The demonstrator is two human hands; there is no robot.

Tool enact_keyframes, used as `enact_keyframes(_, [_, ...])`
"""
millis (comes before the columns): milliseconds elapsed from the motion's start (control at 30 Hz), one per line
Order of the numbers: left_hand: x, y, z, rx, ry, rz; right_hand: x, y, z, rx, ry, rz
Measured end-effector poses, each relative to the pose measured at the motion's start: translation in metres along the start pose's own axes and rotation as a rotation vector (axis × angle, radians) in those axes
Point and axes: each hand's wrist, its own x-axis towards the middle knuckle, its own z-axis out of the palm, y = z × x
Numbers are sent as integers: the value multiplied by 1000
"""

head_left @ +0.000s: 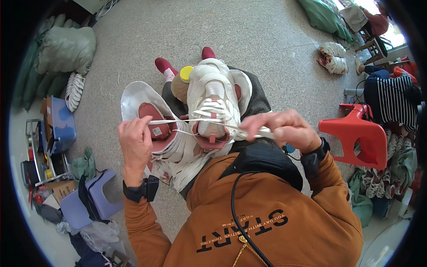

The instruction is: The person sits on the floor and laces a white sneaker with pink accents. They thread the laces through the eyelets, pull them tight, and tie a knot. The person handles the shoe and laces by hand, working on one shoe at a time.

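Two hands: the left hand (pixel 134 141) pinched a flat white shoelace (pixel 162 122) between thumb and fingers; the right hand (pixel 287 128), its fingers curled, was closed on the lace's opposite stretch.
Lace: it ran nearly straight from hand to hand, above the opening of the laced shoe.
Laced shoe: a chunky white sneaker with pink lining (pixel 214 89) lay on the middle of the lap, toe at the far edge, heel toward the body.
Second shoe: a white shoe with a dusty-pink insole (pixel 133 98) was at the lap's left edge, opening upward.
Jar: a tan container with a round yellow lid (pixel 186 74) was just left of the sneaker's toe.
Stools: a red plastic stool (pixel 377 138) stood toward the right edge of the grey speckled floor (pixel 147 26); a lavender-blue plastic stool (pixel 106 191) stood toward its left edge.
Sack: a bulging pale-green sack (pixel 66 49) was near the floor's far left corner.
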Motion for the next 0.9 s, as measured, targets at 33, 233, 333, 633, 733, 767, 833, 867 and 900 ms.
enact_keyframes(33, [-3, 1, 5, 118, 56, 63, -1, 2, -4, 57, 11, -51])
enact_keyframes(233, [-25, 70, 63, -454, -75, -86, -33, 5, -35, 314, 243, -112])
enact_keyframes(333, [-25, 93, 103, -648, -173, -136, -36, -1, -32, 392, 348, -189])
enact_keyframes(633, [-11, 111, 126, -740, -254, -200, -30, 12, -20, -161, 484, 349])
enact_keyframes(733, [-10, 111, 128, -772, -265, -231, -24, 55, -23, -277, 374, 468])
enact_keyframes(767, [-10, 112, 126, -785, -268, -249, -23, 69, -24, -323, 337, 482])
enact_keyframes(833, [-12, 111, 130, -819, -256, -271, -10, 79, -13, -386, 305, 531])
enact_keyframes(867, [-13, 110, 133, -822, -250, -273, -4, 80, -7, -421, 291, 573])
enact_keyframes(900, [-13, 109, 135, -826, -242, -274, -1, 84, -4, -553, 259, 471])
